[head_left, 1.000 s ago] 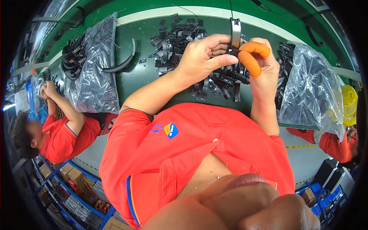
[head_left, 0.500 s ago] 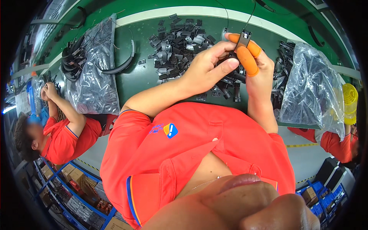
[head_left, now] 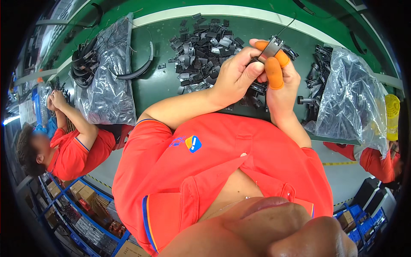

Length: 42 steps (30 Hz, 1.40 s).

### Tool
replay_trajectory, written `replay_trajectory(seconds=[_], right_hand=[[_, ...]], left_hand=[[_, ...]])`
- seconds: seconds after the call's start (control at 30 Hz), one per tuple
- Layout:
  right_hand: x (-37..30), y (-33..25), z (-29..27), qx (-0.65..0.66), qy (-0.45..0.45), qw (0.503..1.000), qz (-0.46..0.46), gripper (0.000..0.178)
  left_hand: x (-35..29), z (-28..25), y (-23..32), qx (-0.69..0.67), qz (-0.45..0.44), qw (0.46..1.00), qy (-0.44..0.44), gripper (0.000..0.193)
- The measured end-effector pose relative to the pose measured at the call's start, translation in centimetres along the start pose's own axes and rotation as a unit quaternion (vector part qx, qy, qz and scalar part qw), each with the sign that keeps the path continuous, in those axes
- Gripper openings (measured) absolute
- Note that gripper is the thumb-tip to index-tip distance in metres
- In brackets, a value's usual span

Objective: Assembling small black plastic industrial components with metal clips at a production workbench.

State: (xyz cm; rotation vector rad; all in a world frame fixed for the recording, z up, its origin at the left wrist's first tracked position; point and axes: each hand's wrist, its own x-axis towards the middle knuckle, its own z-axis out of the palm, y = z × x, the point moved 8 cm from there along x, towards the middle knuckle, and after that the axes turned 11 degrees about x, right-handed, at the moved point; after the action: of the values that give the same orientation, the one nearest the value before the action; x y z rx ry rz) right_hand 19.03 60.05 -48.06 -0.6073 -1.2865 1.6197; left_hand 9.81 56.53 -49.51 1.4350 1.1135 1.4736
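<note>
Above the green table, a small dark plastic part [head_left: 271, 48] with a thin black wire rising from it is held between both hands. My left hand [head_left: 235, 77] is closed, its thumb and fingers pinching the lower end of this part. Orange finger covers sit on fingers of my right hand [head_left: 286, 79], which is closed round the part's other side. Where the fingers meet, the lower end of the part is hidden. Just left of my hands lies a heap of small black plastic pieces [head_left: 201, 55]. More dark parts show partly under my hands.
At left a clear plastic bag [head_left: 109, 73] lies beside black curved bands [head_left: 83, 64], with a single band [head_left: 139, 70] across its edge. Another clear bag [head_left: 349, 98] covers black parts [head_left: 317, 77] at right, near a yellow basket [head_left: 391, 115]. A co-worker [head_left: 70, 141] works at left.
The held part has tilted over to the right and sits slightly lower, and its wire now leans right. Both hands have turned a little with it and keep their hold.
</note>
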Motion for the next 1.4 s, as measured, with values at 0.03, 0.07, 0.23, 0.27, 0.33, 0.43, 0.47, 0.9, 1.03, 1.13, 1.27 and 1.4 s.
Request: replay_trajectory(seconds=[0.03,0.07,0.23,0.27,0.33,0.43,0.47,0.9,1.03,1.13,1.27,1.4], right_hand=[[0.0,0.3,0.2,0.016,-0.009,1.0,0.015,0.026],[0.1,0.5,0.2,0.016,-0.007,1.0,0.015,0.026],[0.6,0.2,0.4,0.153,-0.073,0.985,0.018,0.044],[0.5,0.0,0.3,0.126,-0.101,0.987,0.019,0.044],[0.4,-0.1,-0.6,0.108,-0.087,0.99,0.034,0.043],[0.4,-1.2,-0.3,-0.108,-0.139,0.982,-0.074,0.046],[0.1,-1.1,0.0,-0.007,-0.105,0.991,-0.084,0.039],[0.0,-2.1,0.7,-0.22,-0.21,0.937,-0.171,0.036],[-1.2,-0.7,0.2,-0.24,-0.168,0.937,-0.189,0.027],[-1.6,0.5,0.2,-0.137,-0.109,0.977,-0.122,0.022],[-1.2,2.2,-0.3,-0.105,-0.093,0.984,-0.11,0.025],[-0.9,0.7,0.1,0.126,-0.051,0.988,-0.077,0.025]], left_hand=[[0.0,0.0,-0.4,-0.035,-0.013,0.999,-0.007,0.028],[0.2,0.1,-0.3,-0.036,-0.014,0.999,-0.009,0.028],[0.6,0.8,-0.4,-0.093,-0.045,0.993,-0.06,0.034],[0.4,1.6,-0.4,-0.12,-0.072,0.984,-0.111,0.038],[0.5,1.7,-0.9,-0.198,-0.117,0.965,-0.125,0.049],[0.5,1.5,0.6,0.036,-0.073,0.985,-0.15,0.048],[0.5,1.4,1.7,0.179,0.001,0.972,-0.153,0.05],[0.6,1.8,1.6,0.132,-0.022,0.971,-0.196,0.046],[0.5,1.8,1.3,0.135,-0.057,0.978,-0.15,0.04],[0.3,1.4,0.9,0.133,-0.044,0.984,-0.112,0.038],[0.5,1.2,0.0,0.128,-0.075,0.982,-0.117,0.039],[0.7,1.7,1.0,0.25,0.052,0.942,-0.217,0.042]])
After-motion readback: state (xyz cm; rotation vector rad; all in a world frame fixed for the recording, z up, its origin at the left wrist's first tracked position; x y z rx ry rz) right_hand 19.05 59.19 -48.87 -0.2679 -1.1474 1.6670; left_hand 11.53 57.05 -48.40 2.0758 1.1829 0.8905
